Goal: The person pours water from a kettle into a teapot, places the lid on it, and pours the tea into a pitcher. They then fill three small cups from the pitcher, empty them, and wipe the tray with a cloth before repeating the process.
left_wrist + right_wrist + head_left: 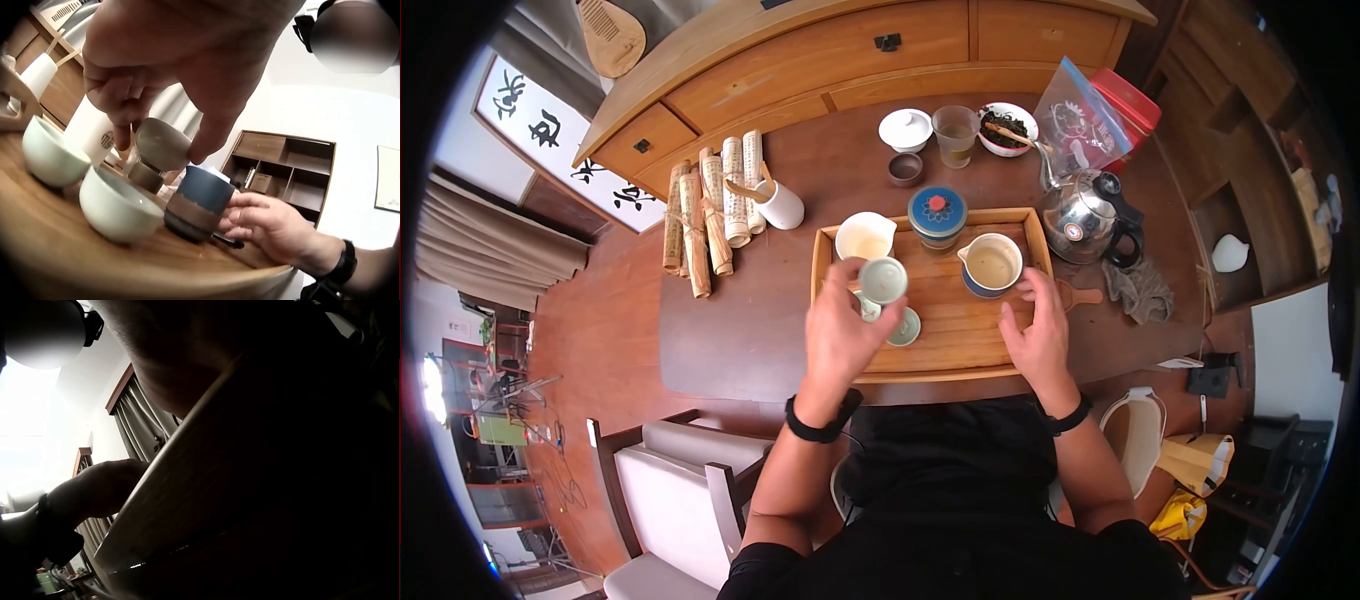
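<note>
In the head view my left hand (840, 325) pinches a small pale green teacup (884, 281) between thumb and fingers, above the left part of the wooden tray (960, 350). Below it on the tray are two matching teacups, a nearer cup (904, 327) and one partly hidden by the hand. The left wrist view shows the held cup (164, 145) tilted. My right hand (1038, 325) is beside a spouted pitcher (992, 262), blue and brown outside, its fingers loosely bent at the pitcher's right side. The right wrist view is mostly dark.
A white spouted bowl (865, 238) and a blue lidded jar (937, 215) stand at the tray's back. A steel kettle (1085, 220) and grey cloth (1138, 290) lie right of it. Bamboo scrolls (700, 220) are at left; a glass (955, 135) and tea-leaf bowl (1008, 128) stand behind.
</note>
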Demonstrator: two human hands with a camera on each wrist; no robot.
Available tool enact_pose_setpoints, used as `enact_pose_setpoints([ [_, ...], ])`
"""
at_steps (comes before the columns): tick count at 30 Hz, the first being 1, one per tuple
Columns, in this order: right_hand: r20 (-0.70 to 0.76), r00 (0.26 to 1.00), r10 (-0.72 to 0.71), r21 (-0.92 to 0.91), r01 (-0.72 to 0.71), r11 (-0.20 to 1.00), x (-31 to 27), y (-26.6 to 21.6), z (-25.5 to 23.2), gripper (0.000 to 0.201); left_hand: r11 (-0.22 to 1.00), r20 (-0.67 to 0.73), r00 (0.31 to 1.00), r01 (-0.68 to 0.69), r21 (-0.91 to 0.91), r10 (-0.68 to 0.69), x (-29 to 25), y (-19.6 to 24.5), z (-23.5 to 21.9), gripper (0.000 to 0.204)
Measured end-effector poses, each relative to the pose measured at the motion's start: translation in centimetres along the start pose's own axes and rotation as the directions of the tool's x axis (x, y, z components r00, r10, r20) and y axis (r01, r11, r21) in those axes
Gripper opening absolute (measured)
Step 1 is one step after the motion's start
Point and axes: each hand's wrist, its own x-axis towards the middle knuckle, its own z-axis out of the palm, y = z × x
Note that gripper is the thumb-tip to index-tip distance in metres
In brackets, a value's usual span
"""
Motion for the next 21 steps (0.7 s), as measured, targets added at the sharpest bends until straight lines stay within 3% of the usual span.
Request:
enact_pose_setpoints([
  [5,-0.004,1.000,0.015,0.008,-0.015,1.000,0.1,0.1,-0.1,0.065,0.997,-0.033,0.997,0.077,0.008,-0.076,3.1,0.0,-3.2,0.064],
  [7,-0.001,1.000,0.029,0.012,-0.029,0.999,0.0,0.0,-0.1,0.064,0.999,-0.076,0.997,-0.033,0.012,0.034,4.1,-0.6,-3.4,0.064],
  [9,-0.002,1.000,0.031,0.015,-0.031,0.999,0.0,0.0,-0.1,0.064,1.000,-0.050,0.999,-0.015,0.010,0.016,4.9,-0.9,-3.3,0.064],
  [11,-0.004,1.000,0.031,0.017,-0.031,0.999,0.0,-0.1,-0.1,0.064,0.973,-0.020,0.987,-0.155,0.173,0.161,5.6,-1.5,-2.7,0.064],
  [14,-0.003,0.999,0.033,0.006,-0.033,0.999,0.0,0.0,-0.1,0.064,0.937,0.014,0.978,-0.204,0.283,0.209,5.9,-0.6,-2.3,0.064],
  [18,-0.012,0.999,0.030,0.018,-0.030,0.999,0.0,-0.2,-0.2,0.064,0.916,0.006,0.964,-0.256,0.308,0.267,5.5,0.0,-2.2,0.066],
  [21,-0.014,0.999,0.034,0.018,-0.034,0.999,-0.1,-0.2,-0.1,0.064,0.930,-0.061,0.949,-0.287,0.228,0.308,3.7,0.3,-1.6,0.065],
])
